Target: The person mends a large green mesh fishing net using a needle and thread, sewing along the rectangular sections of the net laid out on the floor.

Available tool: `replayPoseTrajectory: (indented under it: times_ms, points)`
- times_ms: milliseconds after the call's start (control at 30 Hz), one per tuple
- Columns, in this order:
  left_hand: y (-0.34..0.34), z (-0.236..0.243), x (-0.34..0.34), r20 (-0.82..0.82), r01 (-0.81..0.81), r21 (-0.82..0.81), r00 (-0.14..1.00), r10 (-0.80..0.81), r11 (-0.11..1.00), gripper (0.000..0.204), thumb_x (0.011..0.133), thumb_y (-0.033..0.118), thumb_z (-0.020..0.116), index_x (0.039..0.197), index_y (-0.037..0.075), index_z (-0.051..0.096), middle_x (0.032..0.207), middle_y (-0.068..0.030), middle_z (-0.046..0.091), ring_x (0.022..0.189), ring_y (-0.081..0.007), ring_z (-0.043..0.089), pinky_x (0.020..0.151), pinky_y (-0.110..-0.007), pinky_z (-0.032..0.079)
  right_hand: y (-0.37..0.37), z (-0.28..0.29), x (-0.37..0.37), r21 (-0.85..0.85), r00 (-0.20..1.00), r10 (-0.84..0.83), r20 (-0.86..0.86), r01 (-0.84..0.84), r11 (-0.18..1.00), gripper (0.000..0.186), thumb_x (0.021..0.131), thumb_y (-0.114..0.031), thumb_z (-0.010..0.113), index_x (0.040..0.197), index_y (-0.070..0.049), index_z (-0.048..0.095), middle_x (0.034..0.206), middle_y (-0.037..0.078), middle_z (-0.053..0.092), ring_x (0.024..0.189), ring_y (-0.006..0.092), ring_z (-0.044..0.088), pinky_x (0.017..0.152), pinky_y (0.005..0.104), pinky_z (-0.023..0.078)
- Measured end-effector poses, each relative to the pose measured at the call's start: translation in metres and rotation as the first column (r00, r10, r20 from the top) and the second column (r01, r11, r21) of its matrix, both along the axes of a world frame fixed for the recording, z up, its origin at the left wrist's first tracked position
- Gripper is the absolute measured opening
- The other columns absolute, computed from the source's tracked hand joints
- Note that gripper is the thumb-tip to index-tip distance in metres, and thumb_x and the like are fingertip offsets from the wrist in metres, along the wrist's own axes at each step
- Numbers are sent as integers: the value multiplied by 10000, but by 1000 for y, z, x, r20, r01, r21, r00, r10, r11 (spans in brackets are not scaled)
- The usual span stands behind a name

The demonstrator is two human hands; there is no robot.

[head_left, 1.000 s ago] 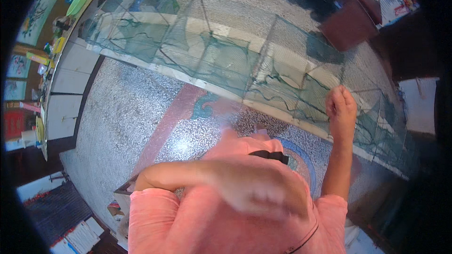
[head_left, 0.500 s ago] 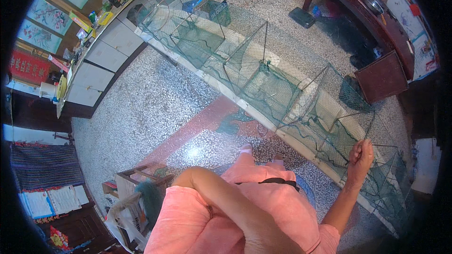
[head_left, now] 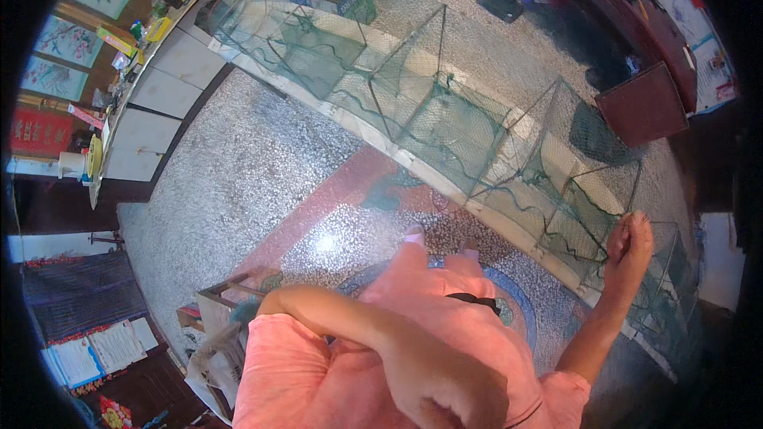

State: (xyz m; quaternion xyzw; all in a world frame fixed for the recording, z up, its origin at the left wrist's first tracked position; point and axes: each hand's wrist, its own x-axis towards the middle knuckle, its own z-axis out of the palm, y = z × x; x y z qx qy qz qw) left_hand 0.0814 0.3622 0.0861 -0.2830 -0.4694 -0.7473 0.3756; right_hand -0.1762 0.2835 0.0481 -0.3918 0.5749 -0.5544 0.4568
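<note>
Beyond the right hand's point(head_left: 629, 240) fingers, closed around a wire frame: long green net trap point(head_left: 445, 123) already stretched across the floor point(head_left: 238, 167); left hand point(head_left: 445, 389) blurred, grip unclear.

Right hand on a long net cage laid across a speckled floor

The right hand point(head_left: 629, 245), at about 3 o'clock, is closed on a wire frame of the green net cage point(head_left: 445, 123), which runs from 11 o'clock down to 4 o'clock. The left hand point(head_left: 445, 389) sits at 6 o'clock, against the pink shirt point(head_left: 334, 381), holding nothing that shows. A dark wooden cabinet point(head_left: 644, 103) stands at 2 o'clock beyond the cage, and white cupboards point(head_left: 171, 87) line the wall at 10 o'clock.
</note>
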Motion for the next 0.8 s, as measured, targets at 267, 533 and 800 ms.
replayPoseTrajectory:
  times_ms: [267,533,800]
  points:
    - [-50,-203,52,982,-544,108,187,-5,832,192,907,198,584,1030,53,610,966,-39,638,894,-126,586,794,-314,489,-24,33,-1,-56,984,87,153,-80,995,297,930,-210,506,683,-108,376,597,-28,341,456,38,261,391,206,177]
    - [-123,-337,36,535,-512,-845,-815,221,158,159,770,102,562,843,-35,599,881,-221,594,824,-410,598,731,-468,479,-36,36,-11,-80,983,152,105,-144,986,271,925,-189,509,699,-101,388,609,-24,336,472,35,262,398,192,187]
    - [-136,-360,13,429,-428,-903,-902,36,32,198,729,112,589,847,-48,585,837,-253,569,773,-443,562,717,-482,475,-32,38,-17,-7,987,157,26,-157,988,231,906,-201,545,723,-91,457,595,-38,384,492,32,317,419,187,225]
